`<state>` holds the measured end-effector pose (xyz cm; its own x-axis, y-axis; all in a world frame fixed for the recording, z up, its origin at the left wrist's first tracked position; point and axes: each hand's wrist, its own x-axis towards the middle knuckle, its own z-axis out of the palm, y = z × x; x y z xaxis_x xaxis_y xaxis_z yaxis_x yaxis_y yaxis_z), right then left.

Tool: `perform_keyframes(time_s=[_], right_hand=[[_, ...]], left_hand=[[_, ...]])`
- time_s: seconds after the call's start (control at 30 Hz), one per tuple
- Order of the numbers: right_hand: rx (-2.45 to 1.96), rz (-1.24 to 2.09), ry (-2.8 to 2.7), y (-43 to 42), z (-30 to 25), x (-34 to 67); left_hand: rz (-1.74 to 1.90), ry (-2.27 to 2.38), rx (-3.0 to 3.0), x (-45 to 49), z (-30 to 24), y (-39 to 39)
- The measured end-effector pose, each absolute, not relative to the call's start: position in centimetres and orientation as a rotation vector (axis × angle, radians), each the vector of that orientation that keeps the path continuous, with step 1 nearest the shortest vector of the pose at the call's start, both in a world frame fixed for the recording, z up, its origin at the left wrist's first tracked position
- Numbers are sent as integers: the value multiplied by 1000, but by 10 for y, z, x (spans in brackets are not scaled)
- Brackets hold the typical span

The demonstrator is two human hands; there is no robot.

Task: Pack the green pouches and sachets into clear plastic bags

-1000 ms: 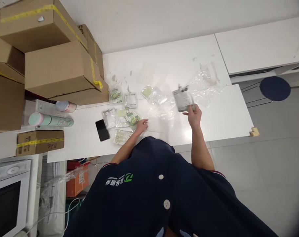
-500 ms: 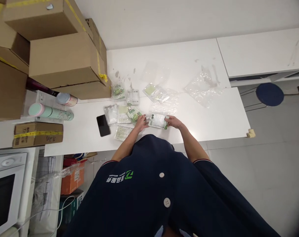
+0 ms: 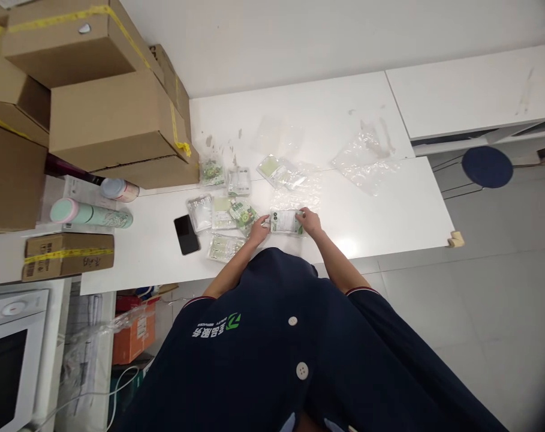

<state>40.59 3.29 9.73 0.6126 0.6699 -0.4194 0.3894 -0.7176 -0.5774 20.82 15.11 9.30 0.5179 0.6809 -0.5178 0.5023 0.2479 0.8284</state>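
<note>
A white and green printed pouch lies between my hands at the table's front edge, its printed panel facing up. My left hand is closed on its left end. My right hand grips the right end, with thumb and fingers bent over it. Just left of my left hand lies a green pouch with a fruit picture. Beside that are a pale green flat packet, a clear packet with white contents and another flat packet.
Cardboard boxes are stacked at the left. A mint bottle, a small jar and a black phone are nearer. Clear plastic bags lie on the white table. A blue stool stands at the right.
My right hand has shifted over the right end of the pouch, with fingers farther up. The pouch looks flatter and narrower now. The whole view has moved slightly.
</note>
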Motion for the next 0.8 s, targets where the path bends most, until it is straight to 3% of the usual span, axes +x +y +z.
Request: perform_keyframes(time_s=[0.13,0.23,0.43,0.67,0.8], right_hand=[[-2503,565,-1322,19,102,373],[-2392,506,-1752,3,98,350],[-2499,507,-1859,1,93,340],[-2484,794,-1888,13,140,341],[-2464,1005,-1863,23,154,355]], left_hand=[[170,1125,1479,208,93,148],[171,1122,1517,210,91,149],[145,1080,1575,212,97,151],[-109,752,2108,181,122,140],[-33,726,2240,188,120,146]])
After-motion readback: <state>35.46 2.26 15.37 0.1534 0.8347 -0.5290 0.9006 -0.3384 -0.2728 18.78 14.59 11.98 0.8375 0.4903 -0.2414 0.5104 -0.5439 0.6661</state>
